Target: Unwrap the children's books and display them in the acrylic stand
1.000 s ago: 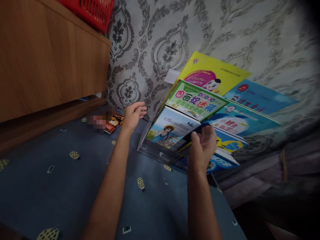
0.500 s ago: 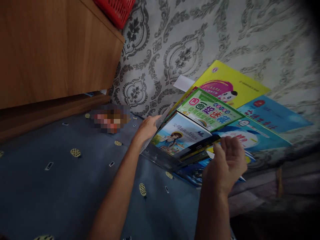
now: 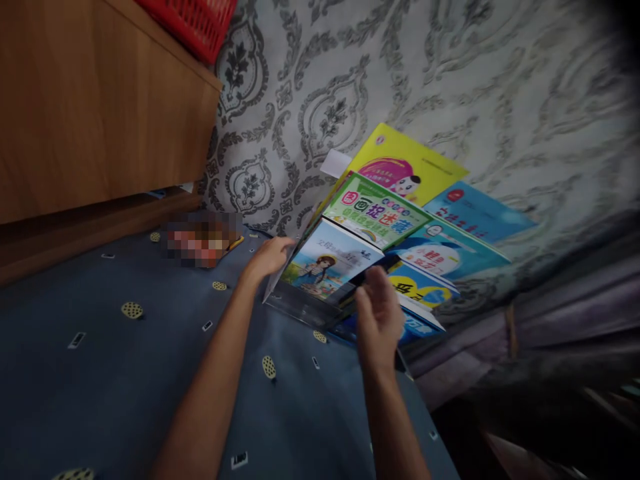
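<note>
A clear book rack (image 3: 295,305) stands tilted against the wall, holding several children's books in stepped rows. My left hand (image 3: 270,259) is at the rack's left side panel, its fingers closed at the panel's edge. In the front left slot is a book with a child in a hat on its cover (image 3: 333,257); behind it are a green book (image 3: 380,210) and a yellow book (image 3: 415,163). In front of the rack's right part, my right hand (image 3: 381,317) is raised with nothing in it, fingers extended upward. It partly hides the lower blue book (image 3: 423,325).
Underneath is a dark blue cloth (image 3: 165,373) printed with pineapples. To the left stand a wooden cabinet (image 3: 110,113) and a red basket (image 3: 195,27). A blurred-out packet (image 3: 205,243) lies by the wall. Purple curtain fabric (image 3: 465,353) hangs at right.
My right hand has shifted left relative to the books, uncovering a blue and yellow book. My left hand stays at the rack's side. The whole view has swung right.
</note>
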Demonstrator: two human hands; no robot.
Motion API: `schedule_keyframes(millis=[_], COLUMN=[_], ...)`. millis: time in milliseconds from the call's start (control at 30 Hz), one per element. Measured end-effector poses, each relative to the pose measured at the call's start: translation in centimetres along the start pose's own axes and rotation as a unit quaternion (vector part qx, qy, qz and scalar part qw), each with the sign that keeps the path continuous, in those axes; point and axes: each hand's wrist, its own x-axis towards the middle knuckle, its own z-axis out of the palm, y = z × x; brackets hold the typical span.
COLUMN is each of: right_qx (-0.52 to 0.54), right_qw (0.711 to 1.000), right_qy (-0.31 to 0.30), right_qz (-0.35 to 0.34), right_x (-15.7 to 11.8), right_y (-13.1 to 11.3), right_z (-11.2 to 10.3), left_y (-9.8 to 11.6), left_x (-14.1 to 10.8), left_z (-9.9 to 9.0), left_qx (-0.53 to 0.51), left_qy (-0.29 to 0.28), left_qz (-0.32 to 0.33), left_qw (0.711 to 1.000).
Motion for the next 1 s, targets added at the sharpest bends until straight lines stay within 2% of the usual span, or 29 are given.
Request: schedule_keyframes(millis=[100,200,333,433,500,567,600,700,867,1000], right_qx=[-0.05,-0.101,-0.156,-0.186,-0.196,-0.196,-0.192,-0.176,-0.172,-0.156], right_qw=[0.992,0.967,0.935,0.91,0.894,0.888,0.889,0.897,0.89,0.888], right_qy=[-0.116,-0.227,-0.31,-0.369,-0.4,-0.413,-0.413,-0.403,-0.42,-0.433], right_qz=[-0.006,-0.058,-0.069,-0.048,-0.042,-0.042,-0.043,-0.045,-0.035,-0.023], right_x=[-3.7,-8.1,-13.0,-15.2,-16.0,-16.2,-16.2,-15.9,-15.4,-15.0], right_y=[1.2,2.5,3.5,3.6,3.4,3.1,2.9,2.5,2.1,1.9], right_z=[-0.3,-0.8,-2.0,-3.0,-3.4,-3.7,-3.7,-3.8,-4.0,-4.1], left_y=[0.1,0.5,0.4,-0.9,-2.5,-4.4,-5.4,-7.3,-7.7,-7.8], left_x=[-0.2,-0.4,-1.2,-2.8,-4.4,-6.1,-6.8,-8.2,-7.9,-7.5], left_z=[0.0,0.4,0.7,0.4,-0.1,-0.7,-1.0,-1.8,-2.6,-2.9], left_qx=[0.038,0.092,0.199,0.255,0.325,0.396,0.423,0.483,0.507,0.512], left_qy=[-0.011,-0.022,-0.015,0.009,0.042,0.043,0.038,0.005,-0.019,0.002], left_qz=[0.0,-0.006,-0.062,-0.107,-0.149,-0.202,-0.211,-0.182,-0.18,-0.197], left_qw=[0.999,0.996,0.978,0.961,0.933,0.895,0.881,0.857,0.843,0.836])
